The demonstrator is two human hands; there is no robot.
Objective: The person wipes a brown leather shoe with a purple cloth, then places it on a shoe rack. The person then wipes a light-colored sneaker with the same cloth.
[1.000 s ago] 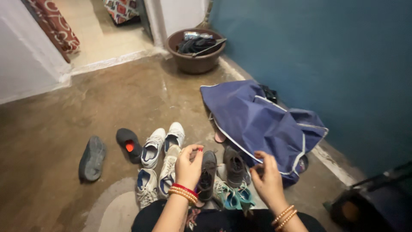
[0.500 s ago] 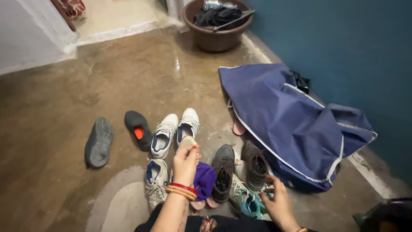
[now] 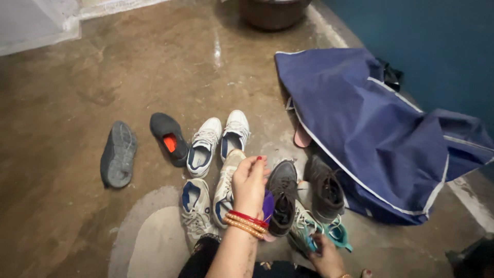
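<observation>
left hand (image 3: 250, 186) grip clamped on purple shoe (image 3: 268, 206); right hand (image 3: 325, 256) grip touching teal shoe (image 3: 309, 229), closure unclear.

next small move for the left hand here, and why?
Probably lower the left hand onto the pale sneaker right beneath it. The fingers are curled just above that shoe, which lies skewed across the rows beside the dark lace-up shoes, so it looks like the nearest thing to grasp. The right hand is already on the teal shoe.
</observation>
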